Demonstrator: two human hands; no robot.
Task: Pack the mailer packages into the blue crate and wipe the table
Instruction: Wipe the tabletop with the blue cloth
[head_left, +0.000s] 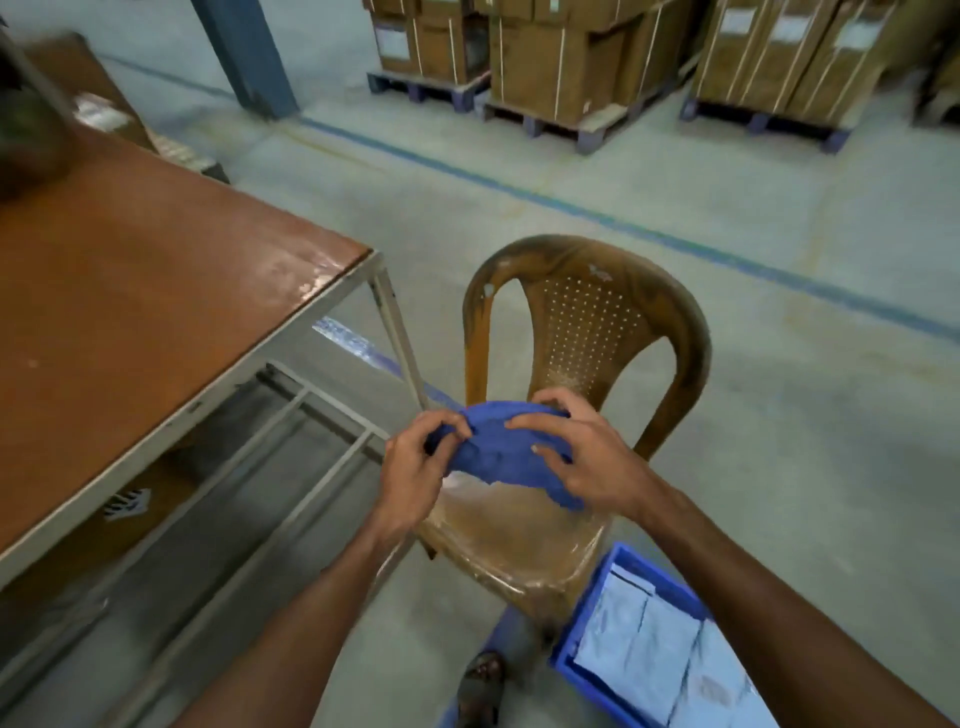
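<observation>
Blue crate (565, 661) w/ mailer packages (639, 649) right of chair (587, 312): packing prob. done. Left hand (415, 467) & right hand (587, 457) pinch blue cloth (498, 447) over chair; table (130, 291) left of chair, wipe pending.

We're in a warehouse: strapped brown cardboard cartons (566, 57) on dark pallets (566, 124), grey concrete floor (779, 415) w/ blue lane lines (571, 205).
</observation>
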